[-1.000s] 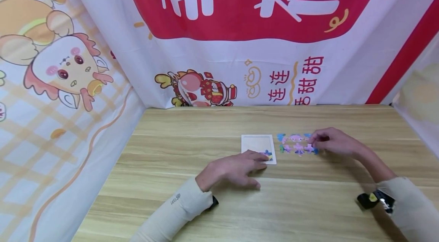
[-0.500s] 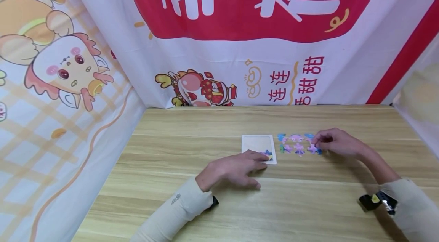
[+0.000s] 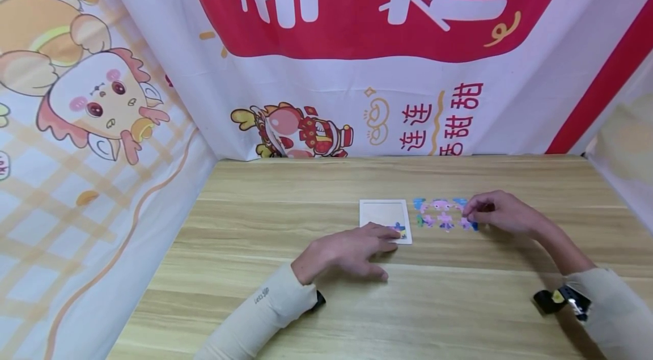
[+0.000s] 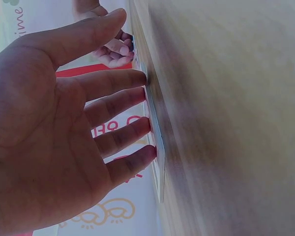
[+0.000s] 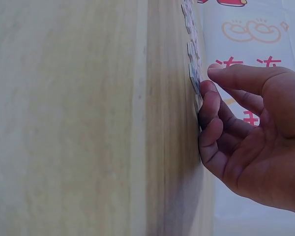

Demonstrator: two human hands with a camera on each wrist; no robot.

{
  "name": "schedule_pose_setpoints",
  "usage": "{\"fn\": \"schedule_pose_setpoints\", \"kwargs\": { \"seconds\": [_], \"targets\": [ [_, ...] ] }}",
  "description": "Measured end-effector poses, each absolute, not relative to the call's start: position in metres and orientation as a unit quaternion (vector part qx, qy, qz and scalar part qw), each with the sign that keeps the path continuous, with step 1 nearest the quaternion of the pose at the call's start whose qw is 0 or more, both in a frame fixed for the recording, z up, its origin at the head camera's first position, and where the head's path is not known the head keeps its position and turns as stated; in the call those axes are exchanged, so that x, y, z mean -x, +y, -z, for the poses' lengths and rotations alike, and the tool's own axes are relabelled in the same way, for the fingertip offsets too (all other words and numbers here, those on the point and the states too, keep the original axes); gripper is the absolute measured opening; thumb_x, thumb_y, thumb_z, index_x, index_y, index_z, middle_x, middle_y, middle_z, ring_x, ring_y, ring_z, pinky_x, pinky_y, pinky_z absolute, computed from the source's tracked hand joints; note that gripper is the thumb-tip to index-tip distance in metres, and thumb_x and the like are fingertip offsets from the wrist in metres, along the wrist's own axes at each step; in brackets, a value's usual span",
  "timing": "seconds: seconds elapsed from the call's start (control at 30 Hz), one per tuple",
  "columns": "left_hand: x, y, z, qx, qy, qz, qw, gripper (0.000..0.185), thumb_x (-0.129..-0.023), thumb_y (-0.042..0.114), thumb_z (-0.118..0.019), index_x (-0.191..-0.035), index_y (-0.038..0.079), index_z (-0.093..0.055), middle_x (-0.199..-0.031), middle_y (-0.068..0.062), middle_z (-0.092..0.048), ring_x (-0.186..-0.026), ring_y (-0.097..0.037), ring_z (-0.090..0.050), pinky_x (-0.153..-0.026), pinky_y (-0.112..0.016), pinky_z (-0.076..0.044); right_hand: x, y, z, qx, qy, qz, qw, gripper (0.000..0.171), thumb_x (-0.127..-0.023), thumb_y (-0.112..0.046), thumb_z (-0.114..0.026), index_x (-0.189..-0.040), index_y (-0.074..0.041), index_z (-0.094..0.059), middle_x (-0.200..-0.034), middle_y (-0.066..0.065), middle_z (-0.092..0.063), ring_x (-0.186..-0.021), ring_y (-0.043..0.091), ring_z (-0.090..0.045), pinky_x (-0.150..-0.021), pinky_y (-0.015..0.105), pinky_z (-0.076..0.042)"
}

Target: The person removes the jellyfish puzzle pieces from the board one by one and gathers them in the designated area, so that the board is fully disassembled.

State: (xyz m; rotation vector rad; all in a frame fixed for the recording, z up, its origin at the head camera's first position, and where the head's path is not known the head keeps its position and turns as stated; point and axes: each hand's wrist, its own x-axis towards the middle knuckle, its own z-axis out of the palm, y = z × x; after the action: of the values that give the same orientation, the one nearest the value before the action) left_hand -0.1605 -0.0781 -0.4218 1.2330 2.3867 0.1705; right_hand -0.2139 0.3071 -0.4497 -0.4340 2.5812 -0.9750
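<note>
Our left hand (image 3: pixel 343 251) rests flat-fingered on the white rectangular puzzle tray (image 3: pixel 384 214), where we judge only one piece (image 3: pixel 398 229) sits in its corner. Loose pink-and-blue pieces (image 3: pixel 440 213) lie beside it on the wooden counter (image 3: pixel 285 297); our right hand (image 3: pixel 497 212) pinches one, its shape hidden.

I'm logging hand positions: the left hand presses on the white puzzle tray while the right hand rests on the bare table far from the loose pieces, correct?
Not quite. The left hand does press on the white puzzle tray, but the head view shows the right hand at the loose pieces, its fingertips touching one on the table.
</note>
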Motion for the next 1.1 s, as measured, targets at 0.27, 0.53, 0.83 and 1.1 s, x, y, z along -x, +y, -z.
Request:
{"fn": "schedule_pose_setpoints", "kwargs": {
  "seconds": [0.27,0.53,0.83,1.1],
  "targets": [
    [0.161,-0.078,0.422,-0.447,0.864,-0.061,0.223,0.068,-0.103,0.046,-0.069,-0.161,0.017,-0.051,-0.178,0.004,-0.029,-0.166,-0.019,-0.025,-0.136,-0.034,-0.025,0.214,0.303,0.445,0.161,0.911,0.341,0.169,0.017,-0.107,-0.017,-0.067,-0.118,-0.012,-0.078,-0.109,0.004,-0.074,-0.097,0.018,-0.057,-0.079,0.023,-0.050],
    [0.161,-0.078,0.423,-0.446,0.865,-0.064,0.220,0.066,-0.104,0.046,-0.068,-0.161,0.018,-0.051,-0.178,0.005,-0.030,-0.166,-0.018,-0.025,-0.136,-0.033,-0.025,0.216,0.288,0.439,0.172,0.906,0.350,0.163,0.018,-0.106,-0.018,-0.067,-0.119,-0.009,-0.078,-0.103,0.004,-0.074,-0.094,0.019,-0.058,-0.077,0.023,-0.050],
    [0.159,-0.087,0.419,-0.436,0.872,-0.092,0.203,0.065,-0.106,0.042,-0.067,-0.163,0.016,-0.047,-0.177,0.004,-0.031,-0.165,-0.019,-0.027,-0.136,-0.035,-0.026,0.218,0.262,0.434,0.178,0.896,0.370,0.168,0.019,-0.105,-0.015,-0.067,-0.120,-0.007,-0.076,-0.105,0.007,-0.075,-0.089,0.021,-0.064,-0.073,0.027,-0.056],
    [0.153,-0.109,0.416,-0.424,0.880,-0.085,0.196,0.062,-0.106,0.043,-0.067,-0.160,0.017,-0.053,-0.173,0.001,-0.040,-0.161,-0.021,-0.036,-0.134,-0.037,-0.032,0.220,0.243,0.436,0.198,0.894,0.371,0.158,0.017,-0.102,-0.011,-0.069,-0.116,-0.008,-0.078,-0.101,0.006,-0.076,-0.089,0.021,-0.064,-0.073,0.025,-0.055]
  ]
}}
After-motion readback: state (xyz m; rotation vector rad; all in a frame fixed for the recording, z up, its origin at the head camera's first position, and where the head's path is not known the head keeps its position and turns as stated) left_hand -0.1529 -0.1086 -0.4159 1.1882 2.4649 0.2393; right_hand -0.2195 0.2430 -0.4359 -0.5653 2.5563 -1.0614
